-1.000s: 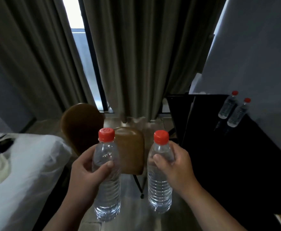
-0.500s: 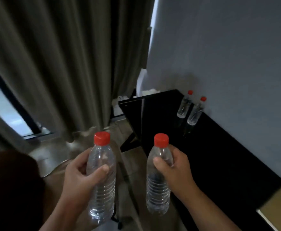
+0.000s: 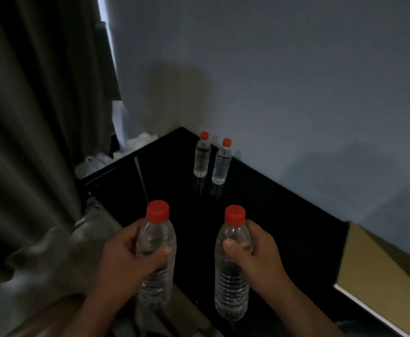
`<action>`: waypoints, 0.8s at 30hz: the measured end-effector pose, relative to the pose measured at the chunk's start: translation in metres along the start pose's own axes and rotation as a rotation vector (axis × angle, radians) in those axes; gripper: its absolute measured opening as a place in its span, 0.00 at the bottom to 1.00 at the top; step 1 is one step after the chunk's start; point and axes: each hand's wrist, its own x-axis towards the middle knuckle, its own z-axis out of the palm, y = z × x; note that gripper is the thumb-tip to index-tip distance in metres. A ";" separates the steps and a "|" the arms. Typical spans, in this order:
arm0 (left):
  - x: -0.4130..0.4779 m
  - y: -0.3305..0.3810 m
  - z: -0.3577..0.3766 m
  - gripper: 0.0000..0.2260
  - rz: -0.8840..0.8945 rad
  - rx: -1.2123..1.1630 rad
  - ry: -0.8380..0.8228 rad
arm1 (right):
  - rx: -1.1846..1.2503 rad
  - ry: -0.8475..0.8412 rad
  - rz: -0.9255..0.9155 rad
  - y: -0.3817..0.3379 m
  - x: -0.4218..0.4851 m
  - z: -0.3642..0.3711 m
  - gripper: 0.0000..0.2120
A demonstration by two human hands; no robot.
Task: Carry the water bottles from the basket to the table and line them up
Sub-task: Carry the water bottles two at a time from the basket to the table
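Note:
I hold two clear, red-capped water bottles upright in front of me. My left hand [image 3: 126, 261] is wrapped round the left bottle [image 3: 157, 239] and my right hand [image 3: 257, 256] grips the right bottle [image 3: 231, 285]. Both hang above the near part of the glossy black table [image 3: 284, 215]. At the table's far end, close to the wall, two more red-capped bottles stand upright side by side: one [image 3: 202, 155] further back and one [image 3: 222, 162] a little nearer. The basket is out of view.
A grey wall runs along the table's far side. Dark curtains [image 3: 29, 117] hang on the left, with white bags [image 3: 135, 144] on the floor beyond the table's end. A tan board or box [image 3: 378, 271] lies at the table's right end.
The view has swung right, away from the curtains, window and brown chair, and closer to the black table. Both hands still hold their bottles, now over the table's near edge.

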 end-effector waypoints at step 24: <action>0.271 -0.079 0.022 0.27 -0.076 0.177 -0.404 | -0.050 0.328 0.330 0.038 0.166 0.019 0.18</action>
